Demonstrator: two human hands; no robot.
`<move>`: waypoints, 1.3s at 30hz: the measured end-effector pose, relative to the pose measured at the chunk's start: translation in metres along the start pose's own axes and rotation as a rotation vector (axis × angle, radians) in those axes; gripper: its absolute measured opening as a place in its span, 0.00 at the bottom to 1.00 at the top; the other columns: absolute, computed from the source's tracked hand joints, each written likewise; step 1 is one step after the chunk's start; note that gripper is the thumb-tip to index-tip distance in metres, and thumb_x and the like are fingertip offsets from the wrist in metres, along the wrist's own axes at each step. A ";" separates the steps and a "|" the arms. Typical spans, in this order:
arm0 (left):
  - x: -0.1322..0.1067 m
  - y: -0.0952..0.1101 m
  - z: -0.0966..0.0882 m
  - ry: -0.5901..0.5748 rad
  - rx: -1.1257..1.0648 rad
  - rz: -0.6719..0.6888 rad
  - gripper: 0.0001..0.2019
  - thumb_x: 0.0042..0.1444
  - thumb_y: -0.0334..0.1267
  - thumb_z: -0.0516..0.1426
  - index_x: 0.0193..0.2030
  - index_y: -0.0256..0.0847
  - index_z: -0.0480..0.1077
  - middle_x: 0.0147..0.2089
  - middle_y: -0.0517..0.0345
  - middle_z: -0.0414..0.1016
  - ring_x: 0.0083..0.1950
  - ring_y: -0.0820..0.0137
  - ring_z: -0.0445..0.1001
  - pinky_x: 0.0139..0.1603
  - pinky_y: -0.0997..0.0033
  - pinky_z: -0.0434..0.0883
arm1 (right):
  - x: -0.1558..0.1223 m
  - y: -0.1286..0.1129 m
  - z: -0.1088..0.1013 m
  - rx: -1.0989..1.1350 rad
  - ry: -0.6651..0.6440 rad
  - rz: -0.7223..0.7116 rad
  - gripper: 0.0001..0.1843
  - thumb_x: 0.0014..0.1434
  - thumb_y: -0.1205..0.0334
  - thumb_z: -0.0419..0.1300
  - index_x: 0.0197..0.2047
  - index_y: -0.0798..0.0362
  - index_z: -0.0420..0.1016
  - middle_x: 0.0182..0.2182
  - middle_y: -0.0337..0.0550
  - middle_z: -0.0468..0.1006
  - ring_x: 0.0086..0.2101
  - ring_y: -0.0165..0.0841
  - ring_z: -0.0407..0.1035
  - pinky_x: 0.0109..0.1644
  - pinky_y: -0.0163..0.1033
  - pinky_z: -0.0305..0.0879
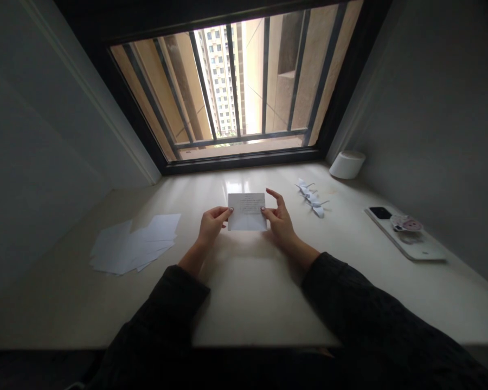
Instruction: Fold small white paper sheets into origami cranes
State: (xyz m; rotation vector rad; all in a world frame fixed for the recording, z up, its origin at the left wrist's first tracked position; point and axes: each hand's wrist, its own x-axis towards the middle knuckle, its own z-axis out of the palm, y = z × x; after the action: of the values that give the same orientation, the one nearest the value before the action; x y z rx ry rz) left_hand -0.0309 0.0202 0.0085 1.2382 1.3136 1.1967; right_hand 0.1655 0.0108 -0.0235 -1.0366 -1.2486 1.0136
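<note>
A small sheet of paper [247, 214] with faint print on its upper part is held up above the white sill, between both hands. My left hand [214, 222] pinches its left edge between thumb and fingers. At the right edge, my right hand [280, 218] grips the paper with the thumb in front, while its index finger sticks up and away. To the left lies a loose pile of white paper sheets [134, 244]. Several folded paper cranes [311, 197] stand in a row to the right of my right hand.
A smartphone [404, 235] with a round grip on its back lies at the right, near the wall. Behind it, a white cylindrical object [347, 164] stands in the corner. The barred window [239, 86] rises at the back of the white sill [252, 303].
</note>
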 end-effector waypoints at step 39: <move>-0.018 -0.004 0.025 0.093 -0.315 0.116 0.17 0.41 0.44 0.68 0.30 0.37 0.68 0.33 0.56 0.78 0.36 0.71 0.77 0.43 0.68 0.73 | -0.003 -0.010 0.006 0.245 0.106 0.128 0.17 0.39 0.49 0.71 0.24 0.53 0.76 0.25 0.41 0.78 0.30 0.32 0.70 0.39 0.40 0.66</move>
State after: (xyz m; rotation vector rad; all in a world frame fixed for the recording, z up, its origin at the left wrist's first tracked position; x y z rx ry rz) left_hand -0.0050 0.0030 0.0024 1.0503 1.0790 1.4955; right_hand 0.1597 0.0062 -0.0146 -0.9745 -0.9549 1.1625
